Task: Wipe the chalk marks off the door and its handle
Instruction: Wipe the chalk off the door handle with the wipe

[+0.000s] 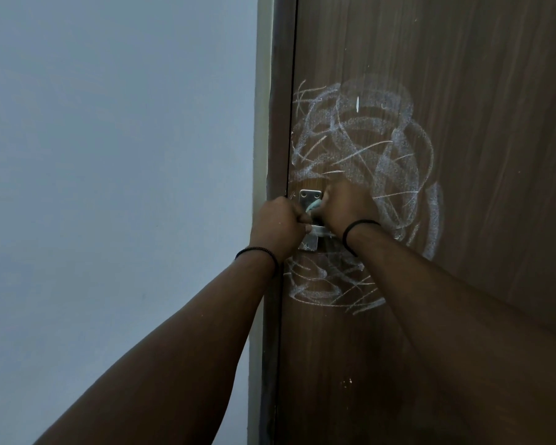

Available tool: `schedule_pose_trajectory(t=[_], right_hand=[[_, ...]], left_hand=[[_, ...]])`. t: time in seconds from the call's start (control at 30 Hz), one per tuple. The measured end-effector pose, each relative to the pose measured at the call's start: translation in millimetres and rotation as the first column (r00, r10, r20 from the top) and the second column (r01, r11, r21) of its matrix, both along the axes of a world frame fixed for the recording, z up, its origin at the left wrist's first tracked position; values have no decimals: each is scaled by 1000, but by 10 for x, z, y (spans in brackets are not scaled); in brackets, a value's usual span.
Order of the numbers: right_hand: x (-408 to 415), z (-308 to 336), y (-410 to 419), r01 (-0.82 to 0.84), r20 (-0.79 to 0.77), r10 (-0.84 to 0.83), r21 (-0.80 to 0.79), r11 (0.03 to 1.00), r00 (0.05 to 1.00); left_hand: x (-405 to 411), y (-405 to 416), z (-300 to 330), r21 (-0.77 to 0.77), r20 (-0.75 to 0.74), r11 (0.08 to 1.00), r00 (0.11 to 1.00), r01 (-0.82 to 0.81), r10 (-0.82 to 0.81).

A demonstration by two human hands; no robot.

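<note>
Two hands at the metal handle (309, 220) of the door (463, 284) — left hand (278, 224) curled beside it, hold unclear, right hand (347, 210) gripping a pale cloth (410, 205) there — chalk marks (366, 146) almost wholly unwiped, task barely begun.

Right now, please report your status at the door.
Both hands at the door handle: left hand gripping it, right hand holding a pale cloth. Chalk marks cover the door. Nothing obstructing.
</note>
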State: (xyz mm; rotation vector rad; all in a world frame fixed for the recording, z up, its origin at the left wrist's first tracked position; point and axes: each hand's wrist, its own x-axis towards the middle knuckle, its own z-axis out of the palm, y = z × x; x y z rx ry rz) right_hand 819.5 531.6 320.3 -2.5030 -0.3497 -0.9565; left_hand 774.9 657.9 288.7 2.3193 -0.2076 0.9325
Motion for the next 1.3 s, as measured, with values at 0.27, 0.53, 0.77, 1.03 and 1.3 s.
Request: schedule_pose_trajectory(t=[0.27,0.53,0.77,1.03,1.3], right_hand=[[-31,30,115,11,106,5,-152,988,994],[5,23,-109,-197,198,178,78,977,964],[91,127,-101,-301,293,442,-421,856,848],[142,189,-10,-363,205,486,-440,821,850],[88,377,21,-338,71,471,-604,722,879]], left_hand=[[24,14,-60,-23,45,1000,999,-1,2],[49,10,-102,-85,42,996,999,13,-9],[40,-16,-180,-183,72,982,997,41,-28],[16,-41,-290,-364,-93,914,983,-179,156],[-62,64,-239,-431,-236,882,967,-193,96]])
